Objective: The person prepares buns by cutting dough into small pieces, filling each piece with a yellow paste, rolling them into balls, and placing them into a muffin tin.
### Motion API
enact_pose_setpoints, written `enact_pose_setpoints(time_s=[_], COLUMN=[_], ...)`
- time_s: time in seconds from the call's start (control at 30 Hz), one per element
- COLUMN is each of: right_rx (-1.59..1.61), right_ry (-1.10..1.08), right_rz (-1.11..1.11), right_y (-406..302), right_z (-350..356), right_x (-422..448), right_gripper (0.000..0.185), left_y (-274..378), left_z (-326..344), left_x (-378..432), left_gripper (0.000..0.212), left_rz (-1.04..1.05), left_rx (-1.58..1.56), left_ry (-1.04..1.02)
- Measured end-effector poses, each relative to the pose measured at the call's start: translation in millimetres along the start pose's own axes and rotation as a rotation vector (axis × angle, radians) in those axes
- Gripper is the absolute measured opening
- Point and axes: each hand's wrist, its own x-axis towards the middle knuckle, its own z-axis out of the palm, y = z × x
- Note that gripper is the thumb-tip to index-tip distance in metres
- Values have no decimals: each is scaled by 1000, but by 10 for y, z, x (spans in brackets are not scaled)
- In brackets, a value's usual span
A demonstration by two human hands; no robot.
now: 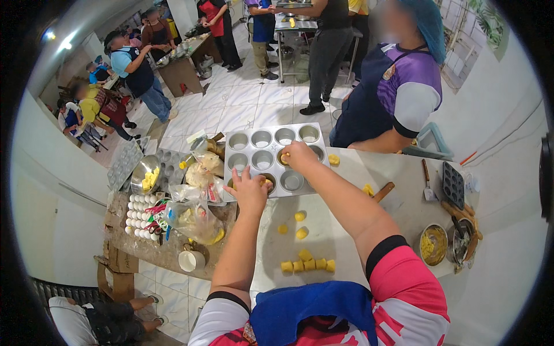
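A metal muffin pan [274, 147] lies before me across the far part of the white worktop. My right hand [301, 156] reaches into a middle-row cup, its fingertips pinched on a piece of yellow dough [284, 158]. Over the near row is my left hand [250, 193], fingers spread; its thumb is by a cup with yellow dough [267, 183] in it. Whether the thumb presses that dough is unclear. Nearer me are three round dough balls [301, 233] and a row of several cut dough pieces [309, 264]. Another dough ball [333, 159] sits right of the pan.
At left are a tray of eggs [140, 216], plastic bags [197, 222], a white mug [191, 261] and a steel bowl [145, 174]. To the right, a spatula [428, 186], a dark muffin pan [453, 185] and a dough bowl [434, 245]. A person [385, 95] stands close beyond the worktop.
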Motion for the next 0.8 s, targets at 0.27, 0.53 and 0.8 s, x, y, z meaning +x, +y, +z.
enact_pose_setpoints(time_s=[0.27,0.53,0.8], right_rx=[-39,-49,545], right_ry=[-2,37,371], right_rz=[40,-25,-142], right_y=[12,15,83], right_z=[18,2,-676], right_x=[-8,7,-914], right_gripper=[19,23,21], left_y=[84,50,-493], left_z=[-34,-59,-324], left_x=[-19,-18,-380], left_gripper=[26,28,18], left_rz=[-64,-23,44], left_rx=[19,-8,-68], left_ry=[-6,33,374])
